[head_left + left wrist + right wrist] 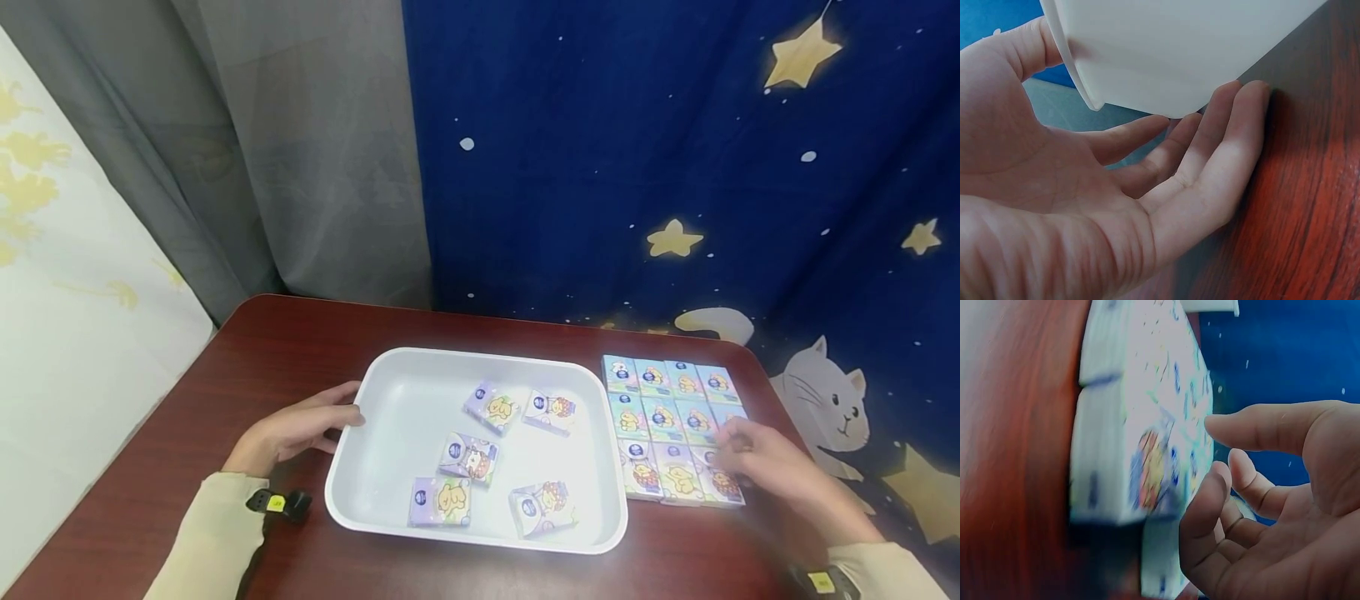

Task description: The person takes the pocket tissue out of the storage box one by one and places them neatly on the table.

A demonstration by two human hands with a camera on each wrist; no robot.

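Observation:
A white plastic tray [390, 525] stands on the table with several small cartoon-printed tissue packs [439, 502] scattered inside. My left hand [309, 425] holds the tray's left side. In the left wrist view its thumb lies at the rim and its fingers curl beneath the outer wall. Right of the tray, more tissue packs [677, 481] lie in neat, close rows, light blue at the back and purple in front. My right hand [765, 458] hovers over the right end of these rows. Its thumb and fingers stand apart with nothing between them in the right wrist view.
The dark red wooden table [300, 350] has a rounded back edge. Behind it hang a grey curtain [330, 150] and a blue curtain [570, 167] with stars and a cat. A white printed cloth [75, 333] borders the left side.

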